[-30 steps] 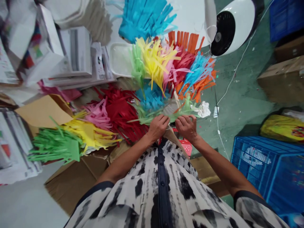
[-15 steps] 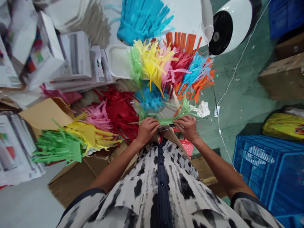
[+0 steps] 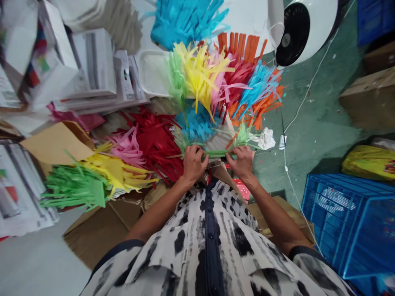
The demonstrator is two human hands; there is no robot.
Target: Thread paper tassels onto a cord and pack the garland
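Note:
My left hand point(image 3: 194, 163) and my right hand point(image 3: 243, 162) are both closed on a green fringed paper strip point(image 3: 217, 153), one at each end, pressing it against the lower edge of a multicoloured fringed paper piece point(image 3: 222, 90). That piece carries layers of green, yellow, pink, red, blue and orange fringes and rises away from me above my hands. My fingers curl over the strip and hide the ends of it.
Loose fringe bundles lie left on cardboard: green point(image 3: 72, 190), yellow point(image 3: 119, 174), pink point(image 3: 126, 148), red point(image 3: 157, 142). A blue bundle point(image 3: 185, 20) lies at the top. Stacked white boxes point(image 3: 92, 65), a white fan point(image 3: 304, 24), a blue crate point(image 3: 348, 218) and a white cable point(image 3: 296, 111) surround me.
My hands have shifted slightly along the green strip, the left moving away from the right and then settling. The fringed piece has stayed about where it was.

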